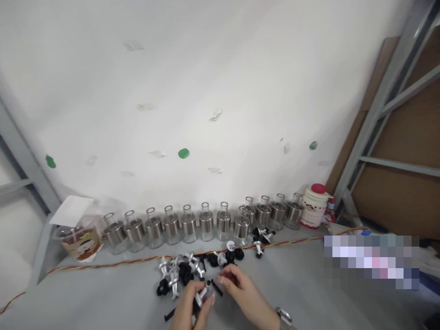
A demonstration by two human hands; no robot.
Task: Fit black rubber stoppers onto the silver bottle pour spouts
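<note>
Grey table below white wall, left hand gripping silver cap, right hand pinching black stick, glass bottles behind

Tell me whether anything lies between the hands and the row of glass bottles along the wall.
Yes. A scattered pile of silver and black pump parts and a red-yellow twisted cable lie on the grey table between both hands and the silver-collared clear glass bottles.

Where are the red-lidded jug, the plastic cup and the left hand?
Jug point(314, 208): head view, on its white body below the red lid.
Cup point(79, 240): head view, on its printed side wall.
Left hand point(190, 305): head view, on the back of the hand.
</note>
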